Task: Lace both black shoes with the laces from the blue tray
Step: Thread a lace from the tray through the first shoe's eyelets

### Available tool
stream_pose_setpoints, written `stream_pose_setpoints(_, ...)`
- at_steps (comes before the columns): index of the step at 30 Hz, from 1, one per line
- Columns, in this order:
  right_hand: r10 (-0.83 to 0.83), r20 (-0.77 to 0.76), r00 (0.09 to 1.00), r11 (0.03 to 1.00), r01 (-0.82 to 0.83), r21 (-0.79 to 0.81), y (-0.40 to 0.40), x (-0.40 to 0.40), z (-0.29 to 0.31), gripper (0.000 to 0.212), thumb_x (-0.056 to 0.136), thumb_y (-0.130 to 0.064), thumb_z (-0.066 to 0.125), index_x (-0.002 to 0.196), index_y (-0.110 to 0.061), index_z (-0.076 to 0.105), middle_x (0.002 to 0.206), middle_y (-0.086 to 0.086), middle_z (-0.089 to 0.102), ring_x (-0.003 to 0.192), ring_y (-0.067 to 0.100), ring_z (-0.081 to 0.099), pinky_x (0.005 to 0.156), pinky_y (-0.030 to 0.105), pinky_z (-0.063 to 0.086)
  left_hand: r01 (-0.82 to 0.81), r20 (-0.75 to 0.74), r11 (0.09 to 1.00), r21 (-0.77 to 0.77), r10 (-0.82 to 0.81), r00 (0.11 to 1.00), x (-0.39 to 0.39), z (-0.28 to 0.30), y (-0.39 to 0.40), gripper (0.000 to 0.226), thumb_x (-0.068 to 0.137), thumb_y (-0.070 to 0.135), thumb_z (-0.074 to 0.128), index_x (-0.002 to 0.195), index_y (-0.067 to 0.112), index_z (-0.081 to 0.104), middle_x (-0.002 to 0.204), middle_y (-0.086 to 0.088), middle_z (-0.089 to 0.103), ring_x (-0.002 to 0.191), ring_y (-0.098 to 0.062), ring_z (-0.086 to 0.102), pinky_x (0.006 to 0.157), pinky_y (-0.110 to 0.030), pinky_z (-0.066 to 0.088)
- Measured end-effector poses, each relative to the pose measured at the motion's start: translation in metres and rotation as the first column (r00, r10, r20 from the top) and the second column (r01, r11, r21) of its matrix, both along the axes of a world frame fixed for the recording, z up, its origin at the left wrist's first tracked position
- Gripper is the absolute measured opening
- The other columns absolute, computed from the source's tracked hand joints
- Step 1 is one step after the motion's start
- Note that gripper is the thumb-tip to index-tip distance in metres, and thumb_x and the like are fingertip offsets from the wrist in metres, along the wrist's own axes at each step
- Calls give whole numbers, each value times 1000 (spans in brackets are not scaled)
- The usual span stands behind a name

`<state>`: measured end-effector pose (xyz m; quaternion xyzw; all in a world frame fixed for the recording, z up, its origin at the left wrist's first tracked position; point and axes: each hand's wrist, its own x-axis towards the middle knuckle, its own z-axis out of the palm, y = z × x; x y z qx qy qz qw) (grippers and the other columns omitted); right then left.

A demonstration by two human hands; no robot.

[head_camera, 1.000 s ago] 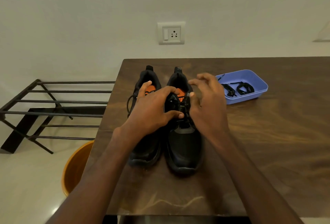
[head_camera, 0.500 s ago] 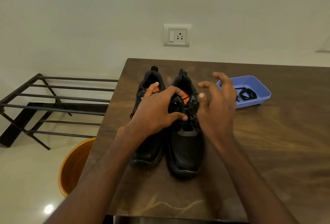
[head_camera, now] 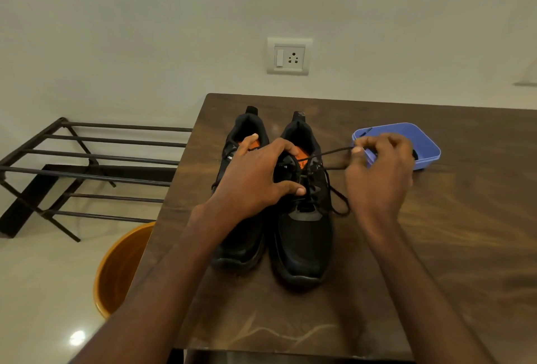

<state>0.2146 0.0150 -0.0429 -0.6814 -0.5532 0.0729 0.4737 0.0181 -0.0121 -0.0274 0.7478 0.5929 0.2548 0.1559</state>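
Your left hand (head_camera: pixel 255 177) sits over the throat of the right-hand black shoe (head_camera: pixel 302 218), fingers curled round its tongue and eyelet rows and thumb pressed near the lower eyelets, bracing it on the wooden table (head_camera: pixel 436 233). Your right hand (head_camera: pixel 377 172) pinches the end of a black lace (head_camera: pixel 328 154) and holds it out to the right, in front of the blue tray (head_camera: pixel 427 143). In the head view, the only one you have, that is the change: half a second ago this hand was spread right beside the shoe, and now it has drawn away, so the lace runs taut from the upper eyelets to your fingertips, with a slack loop lying on the table just beside the shoe. It looks like one crossing pulled through, with upper eyelets perhaps still to thread. The other black shoe (head_camera: pixel 247 236) stands touching its mate, mostly hidden by your left hand, so you cannot tell how far it is laced. Something dark shows at the tray's right end behind your hand, probably a remaining lace.
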Motion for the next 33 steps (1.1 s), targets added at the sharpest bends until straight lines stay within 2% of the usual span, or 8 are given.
stream_pose_setpoints(5, 390, 322, 863, 921, -373, -114, -3, -19, -1, 31, 98, -19, 63, 127, -29, 69, 169, -6, 21, 157, 24, 17, 113, 60, 29, 3, 9, 999, 51, -4, 1000, 0, -1, 0, 61, 82, 45, 83, 133, 30, 54, 131, 6, 68, 131, -4, 37, 111, -14, -4)
stream_pose_setpoints(8, 471, 306, 827, 882, -430, -195, -2, -31, -9, 24, 97, -22, 66, 118, -31, 74, 164, -8, 34, 153, 20, 25, 114, 61, 27, 14, 3, 998, 59, -14, 1000, -1, -6, 2, 58, 82, 43, 82, 131, 30, 54, 128, 9, 69, 130, -9, 53, 120, -21, 0)
stream_pose_setpoints(12, 238, 203, 950, 971, -234, -45, -2, -27, -9, 11, 89, -18, 74, 95, -25, 80, 132, -7, 61, 120, 15, 57, 103, 55, 41, -10, 19, 1000, 13, 10, 1000, -1, -5, 2, 61, 80, 48, 83, 131, 34, 53, 129, 11, 68, 141, -15, 41, 120, -26, 6)
stream_pose_setpoints(17, -50, -104, 993, 999, 50, -7, 2, 1, -1, 8, 94, -17, 68, 99, -17, 74, 121, 2, 60, 107, 19, 60, 98, 55, 50, -23, 24, 998, -60, 25, 999, -2, -2, 1, 63, 81, 49, 81, 135, 36, 51, 136, 8, 65, 151, -23, 23, 122, -35, 9)
stream_pose_setpoints(21, 137, 291, 947, 988, -111, -103, -4, -2, 0, 37, 91, -21, 69, 127, -23, 67, 158, 2, 38, 147, 29, 34, 111, 62, 36, 0, 45, 1000, -10, 0, 999, -1, -1, 0, 61, 82, 45, 82, 134, 32, 53, 131, 9, 67, 136, -10, 35, 109, -18, 3)
stream_pose_setpoints(24, 394, 350, 850, 918, -344, -198, -5, -25, -4, 28, 96, -28, 67, 124, -35, 69, 168, -8, 22, 157, 21, 14, 118, 64, 18, 8, 33, 1000, 28, -9, 999, -1, -4, -1, 60, 82, 43, 83, 134, 29, 54, 130, 9, 68, 131, -7, 41, 114, -18, 2)
stream_pose_setpoints(28, 280, 209, 937, 960, -273, -60, -4, -30, -10, 14, 89, -20, 73, 96, -31, 78, 138, -10, 58, 125, 12, 56, 108, 61, 36, 6, 36, 1000, 12, -6, 999, -2, -1, -3, 61, 82, 43, 83, 134, 30, 54, 132, 9, 66, 134, -8, 41, 116, -21, 6)
stream_pose_setpoints(33, -61, -186, 981, 998, 55, -41, -9, -8, 8, 10, 95, -19, 66, 92, -26, 72, 99, -10, 68, 77, 0, 57, 86, 38, 55, -18, 36, 998, -61, 20, 999, 0, 4, -5, 60, 84, 46, 81, 135, 35, 51, 141, 7, 62, 144, -16, 31, 123, -36, 11)
